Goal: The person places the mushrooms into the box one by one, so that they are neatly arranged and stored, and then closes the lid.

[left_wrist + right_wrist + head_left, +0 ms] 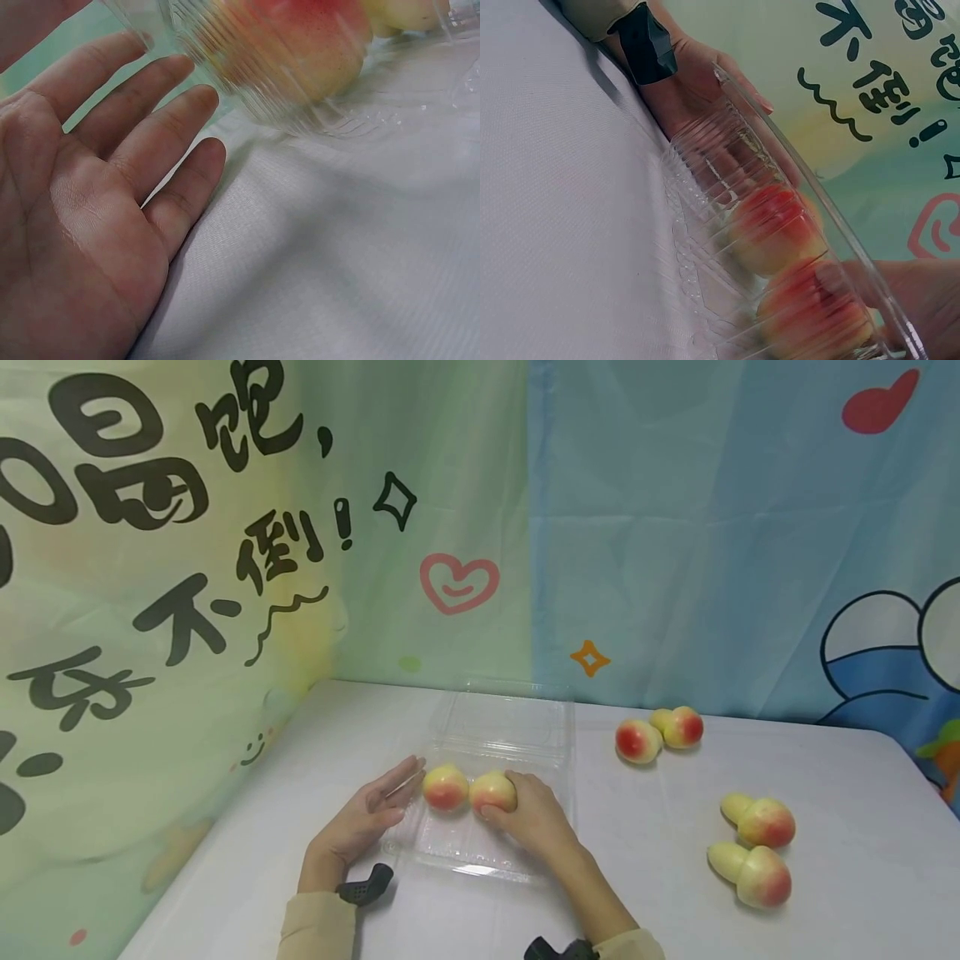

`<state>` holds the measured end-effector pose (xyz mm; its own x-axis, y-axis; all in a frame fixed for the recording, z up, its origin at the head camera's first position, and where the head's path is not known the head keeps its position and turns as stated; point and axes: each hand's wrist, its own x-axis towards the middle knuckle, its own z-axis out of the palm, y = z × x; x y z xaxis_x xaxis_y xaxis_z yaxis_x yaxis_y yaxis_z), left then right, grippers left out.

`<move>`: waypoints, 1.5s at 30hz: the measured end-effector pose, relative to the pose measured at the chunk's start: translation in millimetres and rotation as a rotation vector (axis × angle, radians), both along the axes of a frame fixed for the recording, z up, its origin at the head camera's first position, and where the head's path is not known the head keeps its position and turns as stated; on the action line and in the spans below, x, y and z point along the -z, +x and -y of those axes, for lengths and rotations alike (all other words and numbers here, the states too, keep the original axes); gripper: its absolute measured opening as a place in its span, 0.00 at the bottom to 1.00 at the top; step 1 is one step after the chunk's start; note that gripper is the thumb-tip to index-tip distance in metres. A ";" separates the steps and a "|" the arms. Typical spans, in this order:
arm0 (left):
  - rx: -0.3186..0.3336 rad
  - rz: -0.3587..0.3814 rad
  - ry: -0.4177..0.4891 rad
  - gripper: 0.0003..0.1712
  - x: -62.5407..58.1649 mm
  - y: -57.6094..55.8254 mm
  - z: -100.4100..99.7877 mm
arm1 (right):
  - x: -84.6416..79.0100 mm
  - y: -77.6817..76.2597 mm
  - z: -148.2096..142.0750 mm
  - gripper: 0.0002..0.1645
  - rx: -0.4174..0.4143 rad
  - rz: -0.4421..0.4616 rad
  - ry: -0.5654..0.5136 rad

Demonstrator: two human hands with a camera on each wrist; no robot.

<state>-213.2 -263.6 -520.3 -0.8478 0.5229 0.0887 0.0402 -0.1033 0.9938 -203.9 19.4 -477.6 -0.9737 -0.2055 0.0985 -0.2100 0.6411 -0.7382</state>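
Note:
A clear plastic clamshell box (480,850) lies with its lid (506,722) folded back toward the wall. Two yellow, red-blushed, peach-like fruits sit side by side in its base. My right hand (534,818) grips the right fruit (491,793), thumb on its front and fingers behind. Next to it is the left fruit (446,788). My left hand (367,810) has its fingers extended at the box's left wall. In the left wrist view, the left hand's palm (90,202) shows, holding nothing. Through the ribbed wall, the right wrist view shows the right thumb (832,277) against the gripped fruit.
Two more fruits (637,742) lie together at the table's back right. Another pair of gourd-shaped fruits (763,875) lies nearer on the right. A printed cloth backdrop (675,568) stands behind the white table (645,860) and along its left side.

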 end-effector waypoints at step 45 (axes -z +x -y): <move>-0.016 0.006 -0.052 0.46 0.7 1.5 0.2 | -35.0 1.7 -15.6 0.40 0.057 -0.127 -0.016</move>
